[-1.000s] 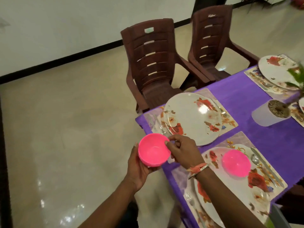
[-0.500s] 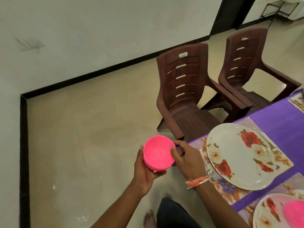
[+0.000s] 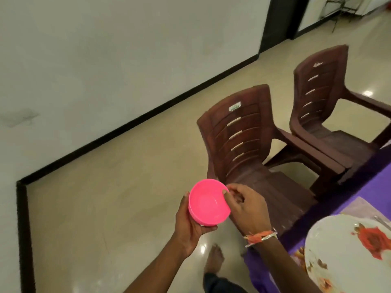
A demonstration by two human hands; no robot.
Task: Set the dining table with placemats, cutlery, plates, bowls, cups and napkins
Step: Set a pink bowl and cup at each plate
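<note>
Your left hand (image 3: 191,226) cups a smooth, round pink plastic bowl (image 3: 208,203) from below; right hand (image 3: 246,205) fingertips pinch its rim. Glossy bare floor (image 3: 105,197) lies open left of the purple table edge (image 3: 330,210).

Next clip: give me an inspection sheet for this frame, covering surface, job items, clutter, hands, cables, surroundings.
Surface: table under a purple cloth, only its corner in view.
Job's things: pink bowl held off the table over the floor; floral plate on a floral placemat.
Clutter: nothing seen.
Hands: left hand cups the bowl from below; right hand pinches its rim.
Cables: nothing seen.
Surroundings: two brown plastic chairs, glossy tiled floor, white wall, dark doorway.
</note>
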